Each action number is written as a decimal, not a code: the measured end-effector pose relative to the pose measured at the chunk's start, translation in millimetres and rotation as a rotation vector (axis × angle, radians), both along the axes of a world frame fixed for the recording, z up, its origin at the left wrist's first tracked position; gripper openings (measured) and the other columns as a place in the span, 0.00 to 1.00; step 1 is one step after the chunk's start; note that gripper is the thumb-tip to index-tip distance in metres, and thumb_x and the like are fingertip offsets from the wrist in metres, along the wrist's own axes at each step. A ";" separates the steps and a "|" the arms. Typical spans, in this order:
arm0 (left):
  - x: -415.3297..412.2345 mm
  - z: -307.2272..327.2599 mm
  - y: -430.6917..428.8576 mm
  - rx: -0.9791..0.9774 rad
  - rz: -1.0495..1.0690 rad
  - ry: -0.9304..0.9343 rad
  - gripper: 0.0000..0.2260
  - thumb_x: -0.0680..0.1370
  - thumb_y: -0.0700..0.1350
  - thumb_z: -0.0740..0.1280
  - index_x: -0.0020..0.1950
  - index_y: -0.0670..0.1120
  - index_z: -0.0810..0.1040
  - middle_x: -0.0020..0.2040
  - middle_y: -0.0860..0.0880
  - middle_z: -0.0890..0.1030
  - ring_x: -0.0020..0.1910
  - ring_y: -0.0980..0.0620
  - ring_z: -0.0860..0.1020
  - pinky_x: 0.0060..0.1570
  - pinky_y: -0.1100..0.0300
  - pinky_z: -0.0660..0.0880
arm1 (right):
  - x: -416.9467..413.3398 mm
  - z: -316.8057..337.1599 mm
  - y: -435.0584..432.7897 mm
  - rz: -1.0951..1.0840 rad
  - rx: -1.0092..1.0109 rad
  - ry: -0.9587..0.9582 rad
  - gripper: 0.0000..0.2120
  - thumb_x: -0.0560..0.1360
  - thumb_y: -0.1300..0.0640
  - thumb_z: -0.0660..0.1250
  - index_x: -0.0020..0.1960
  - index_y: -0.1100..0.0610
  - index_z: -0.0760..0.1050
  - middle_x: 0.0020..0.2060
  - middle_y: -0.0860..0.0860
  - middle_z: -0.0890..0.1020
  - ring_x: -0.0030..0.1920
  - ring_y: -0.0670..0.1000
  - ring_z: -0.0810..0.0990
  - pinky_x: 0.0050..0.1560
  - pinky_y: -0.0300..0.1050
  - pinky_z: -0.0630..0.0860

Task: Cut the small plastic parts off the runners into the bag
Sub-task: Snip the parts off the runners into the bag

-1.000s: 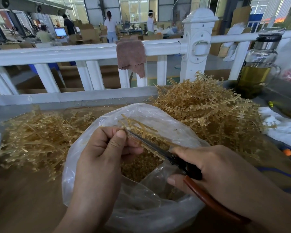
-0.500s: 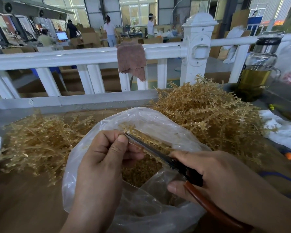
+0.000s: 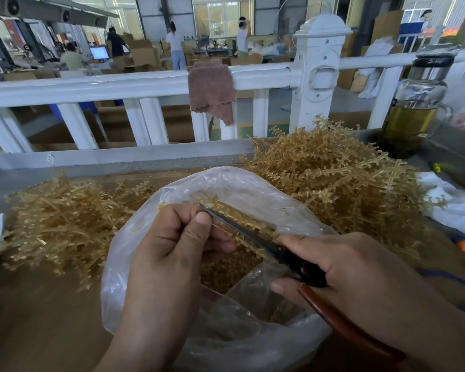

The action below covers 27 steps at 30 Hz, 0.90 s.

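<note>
A clear plastic bag stands open in front of me, with small amber cut parts heaped inside. Over its mouth my left hand pinches an amber runner lined with small parts. My right hand grips scissors with red-brown handles. The dark blades lie along the runner, their tip beside my left thumb. Whether the blades are closed I cannot tell.
A big pile of runners with parts lies behind the bag on the right. Stripped runners lie on the left. A glass bottle of yellow liquid stands far right by a white cloth. A white railing runs behind.
The scissor blades slid further along the runner toward my left thumb. Both hands stay over the bag mouth.
</note>
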<state>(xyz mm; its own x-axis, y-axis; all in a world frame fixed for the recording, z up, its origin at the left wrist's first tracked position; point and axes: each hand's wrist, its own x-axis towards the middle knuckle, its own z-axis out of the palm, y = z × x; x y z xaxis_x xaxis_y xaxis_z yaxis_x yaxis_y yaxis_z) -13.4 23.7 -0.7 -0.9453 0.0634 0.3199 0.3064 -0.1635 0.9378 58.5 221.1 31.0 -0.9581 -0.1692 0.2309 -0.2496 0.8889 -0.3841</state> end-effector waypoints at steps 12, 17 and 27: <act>0.1 -0.7 1.0 0.005 -0.002 0.017 0.08 0.77 0.49 0.65 0.41 0.51 0.81 0.39 0.45 0.85 0.39 0.46 0.86 0.39 0.62 0.81 | 0.9 4.2 -1.6 0.022 -0.021 0.006 0.27 0.71 0.30 0.55 0.56 0.46 0.80 0.34 0.39 0.80 0.36 0.39 0.79 0.33 0.36 0.74; -0.1 -1.6 2.0 0.007 0.001 0.015 0.07 0.75 0.51 0.65 0.39 0.53 0.81 0.39 0.45 0.85 0.39 0.46 0.86 0.39 0.62 0.81 | -0.1 3.8 0.4 0.041 -0.026 0.009 0.29 0.71 0.30 0.54 0.57 0.48 0.80 0.36 0.40 0.82 0.36 0.39 0.80 0.36 0.37 0.76; -6.6 -0.4 -1.7 0.088 0.012 -0.058 0.15 0.84 0.43 0.63 0.38 0.51 0.80 0.43 0.42 0.86 0.39 0.47 0.84 0.36 0.60 0.80 | 0.1 -4.7 -0.8 0.083 -0.218 0.101 0.19 0.73 0.29 0.62 0.56 0.39 0.76 0.39 0.40 0.82 0.36 0.39 0.81 0.32 0.35 0.74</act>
<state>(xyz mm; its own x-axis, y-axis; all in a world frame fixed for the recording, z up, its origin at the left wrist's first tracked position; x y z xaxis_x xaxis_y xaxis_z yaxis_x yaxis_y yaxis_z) -20.0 22.0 -1.1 -0.9631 0.0256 0.2680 0.2540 -0.2427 0.9362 58.6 220.3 26.3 -0.9131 -0.1821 0.3648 -0.3653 0.7627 -0.5337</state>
